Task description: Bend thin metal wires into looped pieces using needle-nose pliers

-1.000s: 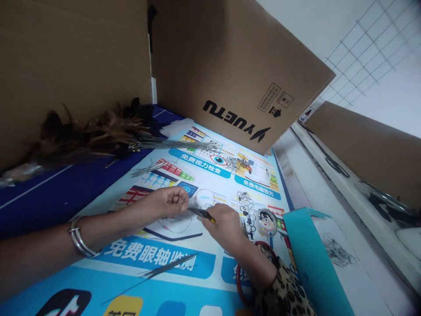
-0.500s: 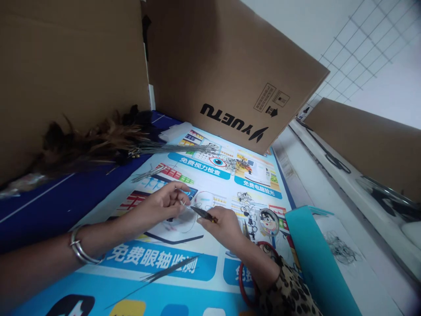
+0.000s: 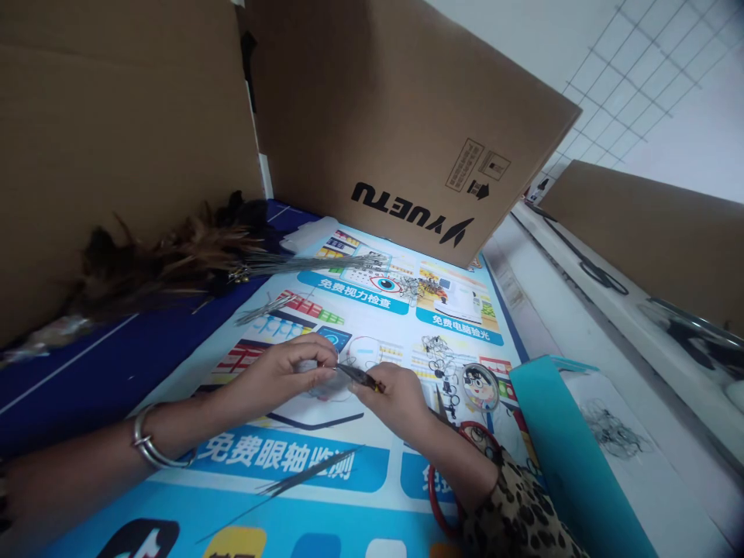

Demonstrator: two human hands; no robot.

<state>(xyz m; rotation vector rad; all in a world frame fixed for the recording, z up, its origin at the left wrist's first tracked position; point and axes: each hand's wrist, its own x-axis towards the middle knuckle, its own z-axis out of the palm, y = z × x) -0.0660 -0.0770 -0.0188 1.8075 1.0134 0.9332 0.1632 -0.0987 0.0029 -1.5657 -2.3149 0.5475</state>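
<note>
My right hand (image 3: 398, 403) is closed around a small pair of pliers (image 3: 361, 377), its dark jaws pointing left. Thumb and fingers of my left hand (image 3: 291, 368) pinch a thin wire (image 3: 338, 359) right at the tips of the jaws; most of it is hidden by the fingers. Below the hands lies a loose bundle of straight grey wires (image 3: 314, 471) on the printed sheet (image 3: 232, 496). Partly under my right forearm are scissors with red handles (image 3: 435, 500). Small black rings and wire pieces (image 3: 447, 387) lie just beyond my right hand.
A round clear dish (image 3: 481, 387) and a teal box (image 3: 573, 457) are on the right, with tangled wire (image 3: 616, 430) beside the box. Dark feathers (image 3: 168, 248) and long wires (image 3: 314, 263) lie at the back left. Cardboard boxes (image 3: 407, 116) wall the far side.
My left fingers have closed into a tighter pinch and come up to the pliers' tips. The right hand keeps its grip on the pliers. The view has shifted slightly.
</note>
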